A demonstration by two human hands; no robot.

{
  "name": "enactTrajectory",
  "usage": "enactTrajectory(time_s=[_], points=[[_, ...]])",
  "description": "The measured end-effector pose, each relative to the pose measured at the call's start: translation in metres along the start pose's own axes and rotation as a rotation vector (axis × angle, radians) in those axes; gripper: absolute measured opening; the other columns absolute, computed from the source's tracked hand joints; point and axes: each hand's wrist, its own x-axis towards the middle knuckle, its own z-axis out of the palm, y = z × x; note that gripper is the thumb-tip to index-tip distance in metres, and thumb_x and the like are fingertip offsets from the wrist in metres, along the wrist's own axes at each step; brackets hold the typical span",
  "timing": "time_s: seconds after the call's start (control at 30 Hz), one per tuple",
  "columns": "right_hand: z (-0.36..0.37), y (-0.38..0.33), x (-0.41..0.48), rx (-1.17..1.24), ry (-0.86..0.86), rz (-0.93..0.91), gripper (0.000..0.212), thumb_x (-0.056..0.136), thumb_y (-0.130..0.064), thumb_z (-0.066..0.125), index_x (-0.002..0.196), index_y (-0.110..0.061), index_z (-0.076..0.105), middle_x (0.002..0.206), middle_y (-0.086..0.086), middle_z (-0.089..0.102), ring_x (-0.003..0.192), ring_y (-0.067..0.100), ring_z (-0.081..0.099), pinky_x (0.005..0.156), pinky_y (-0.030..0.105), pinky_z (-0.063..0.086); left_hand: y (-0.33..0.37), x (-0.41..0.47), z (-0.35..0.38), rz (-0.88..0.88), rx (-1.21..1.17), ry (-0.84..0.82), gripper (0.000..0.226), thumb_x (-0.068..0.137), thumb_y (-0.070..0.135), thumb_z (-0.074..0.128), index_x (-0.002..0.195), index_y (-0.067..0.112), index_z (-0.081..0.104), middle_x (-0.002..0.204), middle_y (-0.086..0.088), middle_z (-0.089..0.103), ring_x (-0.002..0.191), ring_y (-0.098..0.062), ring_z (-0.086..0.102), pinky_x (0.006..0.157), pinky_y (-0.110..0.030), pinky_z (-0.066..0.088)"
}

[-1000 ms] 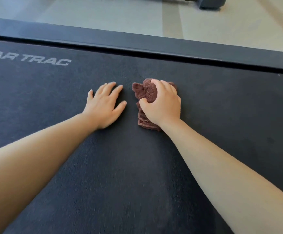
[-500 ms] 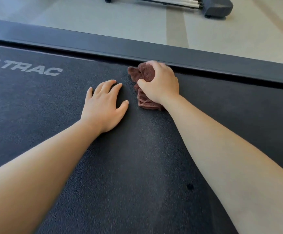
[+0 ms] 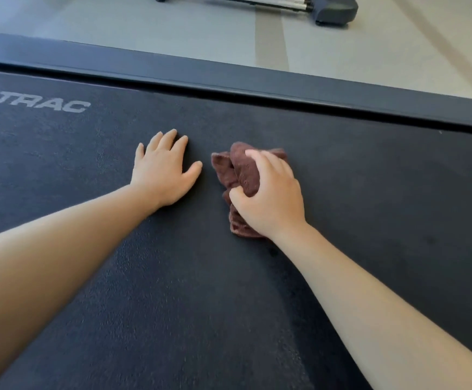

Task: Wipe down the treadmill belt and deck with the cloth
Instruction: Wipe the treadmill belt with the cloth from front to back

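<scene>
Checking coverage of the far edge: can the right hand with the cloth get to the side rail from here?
Probably yes. The right hand grips the cloth on the belt, and only bare belt lies between it and the side rail. The left hand rests flat, off to the side.

Much of the brown cloth [image 3: 236, 171] is covered by the right hand [image 3: 270, 198], and its lower edge is lost under the wrist. The palm of the left hand [image 3: 161, 171] is pressed out of sight against the belt [image 3: 201, 291]. The white lettering [image 3: 43, 104] is cut off by the left edge. The grey machine [image 3: 333, 8] on the floor [image 3: 116, 29] is cropped by the top edge. Both forearms are cut off at the lower corners.
</scene>
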Motion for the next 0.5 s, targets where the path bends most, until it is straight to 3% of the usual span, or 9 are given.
enactTrajectory(time_s=[0.17, 0.5], points=[[-0.009, 0.017, -0.037, -0.007, 0.078, 0.036, 0.059, 0.078, -0.042, 0.059, 0.133, -0.025, 0.048, 0.139, -0.008, 0.046, 0.129, 0.015, 0.036, 0.101, 0.037, 0.033, 0.031, -0.024, 0.014, 0.035, -0.004, -0.032, 0.065, 0.09, 0.055, 0.032, 0.147, 0.024, 0.023, 0.157, 0.001, 0.015, 0.144, -0.025, 0.005, 0.112, -0.058, 0.001], [0.001, 0.033, 0.073, 0.016, 0.11, 0.098, 0.052, 0.076, -0.042, 0.059, 0.126, -0.027, 0.052, 0.127, -0.005, 0.054, 0.121, 0.022, 0.043, 0.097, 0.038, 0.035, 0.034, -0.017, 0.02, 0.028, 0.011, 0.029, 0.062, 0.089, 0.053, 0.029, 0.145, 0.028, 0.024, 0.156, 0.006, 0.017, 0.144, -0.02, 0.007, 0.111, -0.061, 0.002]])
